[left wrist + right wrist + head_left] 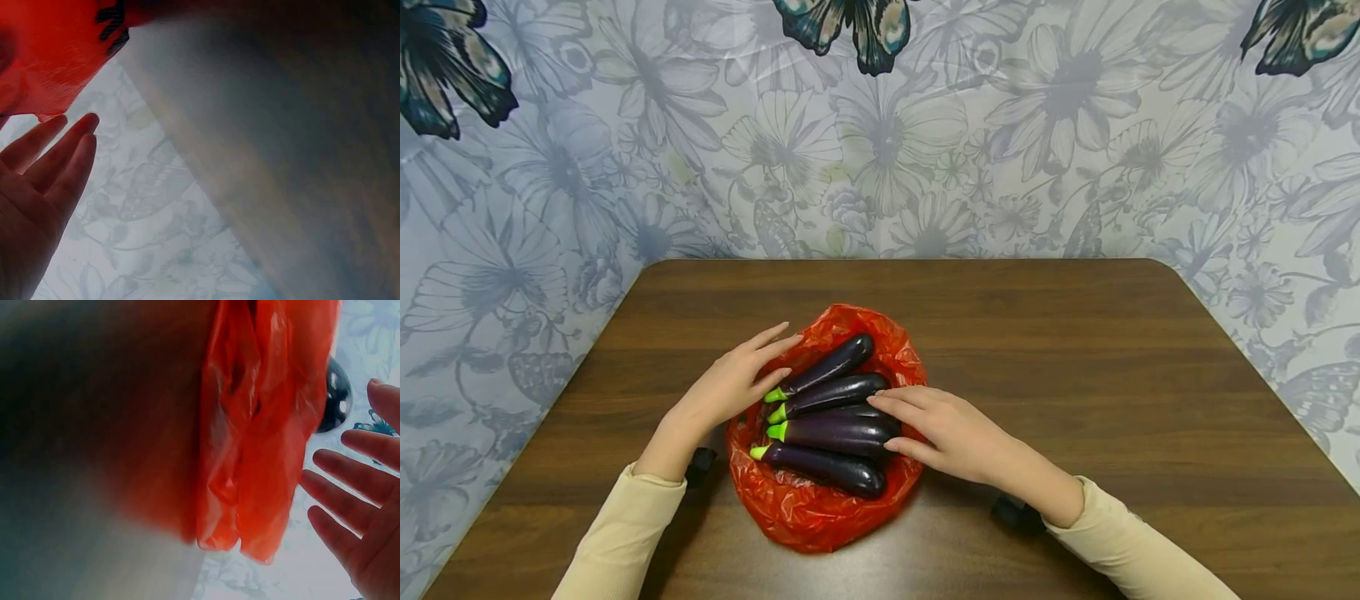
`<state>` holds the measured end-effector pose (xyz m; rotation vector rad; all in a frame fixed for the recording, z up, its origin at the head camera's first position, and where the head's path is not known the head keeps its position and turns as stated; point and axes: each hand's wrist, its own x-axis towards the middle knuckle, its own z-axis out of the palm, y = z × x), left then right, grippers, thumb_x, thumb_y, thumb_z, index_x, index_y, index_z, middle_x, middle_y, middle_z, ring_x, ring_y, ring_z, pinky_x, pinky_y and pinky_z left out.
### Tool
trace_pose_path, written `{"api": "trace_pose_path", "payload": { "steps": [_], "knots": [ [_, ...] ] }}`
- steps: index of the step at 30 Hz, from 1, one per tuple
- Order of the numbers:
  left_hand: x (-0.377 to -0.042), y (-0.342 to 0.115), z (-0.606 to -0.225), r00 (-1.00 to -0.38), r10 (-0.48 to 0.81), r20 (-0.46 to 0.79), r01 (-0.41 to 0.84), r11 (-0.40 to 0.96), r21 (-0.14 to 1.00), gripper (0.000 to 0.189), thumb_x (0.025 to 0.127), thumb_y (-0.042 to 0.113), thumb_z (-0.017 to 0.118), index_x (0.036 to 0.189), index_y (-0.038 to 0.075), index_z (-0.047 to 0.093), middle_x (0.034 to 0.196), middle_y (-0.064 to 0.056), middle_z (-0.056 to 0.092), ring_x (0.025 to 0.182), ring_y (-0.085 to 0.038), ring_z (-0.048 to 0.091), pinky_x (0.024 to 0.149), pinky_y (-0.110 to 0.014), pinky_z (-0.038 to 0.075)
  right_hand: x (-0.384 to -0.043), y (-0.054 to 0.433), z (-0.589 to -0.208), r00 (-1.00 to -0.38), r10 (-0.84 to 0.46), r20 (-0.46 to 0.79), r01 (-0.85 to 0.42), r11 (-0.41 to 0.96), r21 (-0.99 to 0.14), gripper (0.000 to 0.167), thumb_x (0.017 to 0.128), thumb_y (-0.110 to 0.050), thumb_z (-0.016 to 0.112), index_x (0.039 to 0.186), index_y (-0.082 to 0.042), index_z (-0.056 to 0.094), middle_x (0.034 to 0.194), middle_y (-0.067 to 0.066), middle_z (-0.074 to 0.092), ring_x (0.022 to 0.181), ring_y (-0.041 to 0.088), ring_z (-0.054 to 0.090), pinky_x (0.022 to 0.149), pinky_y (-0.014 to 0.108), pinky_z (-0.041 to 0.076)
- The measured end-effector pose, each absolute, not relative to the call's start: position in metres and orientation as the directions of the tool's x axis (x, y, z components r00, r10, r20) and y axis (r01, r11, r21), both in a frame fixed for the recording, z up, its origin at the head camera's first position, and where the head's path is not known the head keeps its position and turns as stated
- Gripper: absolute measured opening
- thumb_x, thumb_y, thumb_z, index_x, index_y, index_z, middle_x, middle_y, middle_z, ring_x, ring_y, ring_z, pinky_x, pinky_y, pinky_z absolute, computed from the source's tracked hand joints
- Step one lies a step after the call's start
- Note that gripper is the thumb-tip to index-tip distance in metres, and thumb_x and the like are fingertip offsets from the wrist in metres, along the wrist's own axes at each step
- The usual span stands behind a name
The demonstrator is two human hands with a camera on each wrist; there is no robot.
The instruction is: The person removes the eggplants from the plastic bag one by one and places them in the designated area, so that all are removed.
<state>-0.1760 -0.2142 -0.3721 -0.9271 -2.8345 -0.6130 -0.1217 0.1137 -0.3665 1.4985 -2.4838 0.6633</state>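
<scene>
Several dark purple eggplants (831, 468) with green stem ends lie side by side in an opened red plastic bag (816, 523). Their stems point left and their round ends point right. My left hand (730, 383) is over the bag's left rim, fingers extended near the stem of the farthest eggplant. From the right, my right hand (955, 433) reaches over the rim, its fingertips at the round ends of the middle eggplants; whether they touch I cannot tell. In the right wrist view its fingers (353, 478) are spread beside the bag (269, 456), with one eggplant's glossy end (337, 397) showing behind.
The bag stands on a brown wooden table (1075, 350) with rounded far corners. Behind it hangs a pale floral wall covering (880, 167) with dark butterflies. Black wrist devices (1018, 515) sit beneath both wrists, close to the tabletop.
</scene>
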Motion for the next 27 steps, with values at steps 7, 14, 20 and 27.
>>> {"api": "trace_pose_path", "payload": {
  "steps": [7,14,20,27],
  "knots": [
    [-0.177,-0.217,-0.374,-0.791,0.557,0.253,0.609,0.677,0.412,0.050,0.087,0.004,0.065,0.136,0.010,0.052,0.129,-0.014,0.054,0.112,-0.031,0.054,0.089,-0.049,0.044,-0.116,0.109,-0.372,-0.478,-0.811,0.336,-0.860,0.356,-0.365,0.053,0.092,-0.037,0.059,0.136,-0.008,0.049,0.126,0.004,0.055,0.116,0.015,0.049,0.095,0.033,0.041],
    [-0.180,-0.223,-0.379,-0.793,0.542,0.277,0.598,0.610,0.520,0.043,0.086,-0.004,0.064,0.128,0.006,0.058,0.118,-0.013,0.061,0.100,-0.025,0.061,0.080,-0.042,0.051,-0.116,0.108,-0.379,-0.470,-0.809,0.353,-0.860,0.329,-0.390,0.055,0.085,-0.027,0.070,0.133,-0.008,0.051,0.123,0.005,0.055,0.114,0.016,0.049,0.095,0.032,0.041],
    [-0.181,-0.228,-0.380,-0.829,0.483,0.283,0.540,0.557,0.631,0.032,0.085,-0.005,0.064,0.116,0.003,0.066,0.110,-0.013,0.064,0.095,-0.025,0.063,0.075,-0.038,0.053,-0.117,0.108,-0.381,-0.480,-0.799,0.362,-0.851,0.324,-0.414,0.054,0.085,-0.025,0.071,0.132,-0.009,0.052,0.121,0.005,0.055,0.112,0.016,0.050,0.094,0.032,0.042],
    [-0.182,-0.229,-0.382,-0.863,0.428,0.268,0.488,0.567,0.664,0.026,0.085,-0.008,0.063,0.109,0.001,0.070,0.103,-0.013,0.067,0.089,-0.023,0.065,0.070,-0.033,0.054,-0.117,0.108,-0.380,-0.494,-0.795,0.352,-0.840,0.330,-0.431,0.051,0.086,-0.023,0.070,0.132,-0.009,0.052,0.120,0.005,0.055,0.111,0.016,0.050,0.093,0.032,0.043]
  ]
}}
